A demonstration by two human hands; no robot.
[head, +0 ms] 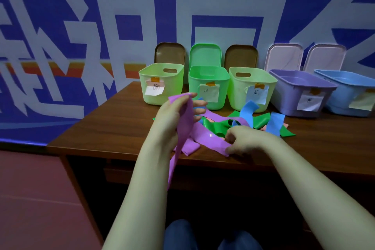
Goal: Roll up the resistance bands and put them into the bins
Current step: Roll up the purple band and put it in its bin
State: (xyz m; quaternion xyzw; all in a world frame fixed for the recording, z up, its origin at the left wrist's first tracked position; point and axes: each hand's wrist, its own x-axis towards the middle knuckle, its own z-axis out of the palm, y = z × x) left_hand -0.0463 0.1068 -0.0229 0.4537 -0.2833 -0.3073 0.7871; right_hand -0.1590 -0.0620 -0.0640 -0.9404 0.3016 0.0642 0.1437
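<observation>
**Person sorting resistance bands at a table.** The left hand [178, 113] is raised above the table [109, 128], thumb and fingers pinching the upper end of a purple band [205, 136]. Below those fingers one length hangs past the table's front edge; another length runs across the wood to the right hand [246, 141], whose curled fingers pinch it low over the tabletop, seemingly between thumb and forefinger, though the angle leaves this unsure. Just beyond both sets of fingertips lies a loose pile of bands [217, 128], green, blue and pink, unrolled and overlapping. Farther out from the fingers stand five open, paper-labelled bins in a row: first pale-green bin [174, 87]; green bin [224, 87]; second pale-green bin [237, 91]; purple bin [284, 95]; blue bin [341, 95]. Behind them the lids [170, 53] lean against the wall [60, 16].
</observation>
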